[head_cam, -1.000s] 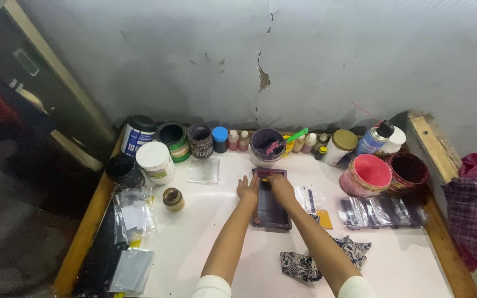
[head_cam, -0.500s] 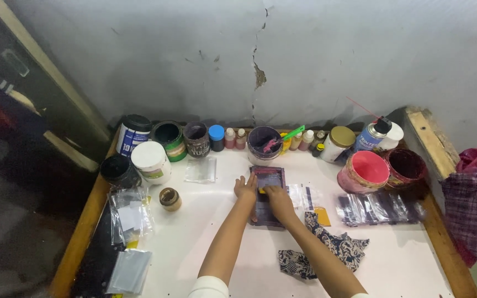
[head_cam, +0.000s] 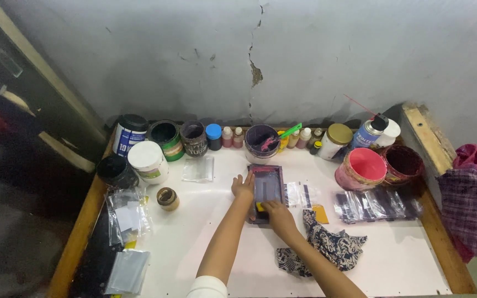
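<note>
A small dark rectangular frame lies flat on the white table, just in front of the purple-stained tub that stands in the row of pots along the wall. The frame's long axis runs from the person toward the wall.

The left hand rests on the frame's left edge, fingers spread flat and pressing down, gripping nothing. The right hand sits at the frame's near end, fingers curled over a small yellow piece; how tightly they close on it I cannot tell. From those fingers, the rest of the frame stretches straight ahead, toward the wall. Both hands touch the frame; the right is the 1 on the yellow piece.

Right of the frame lie clear packets, a patterned cloth and a pink tub.
</note>
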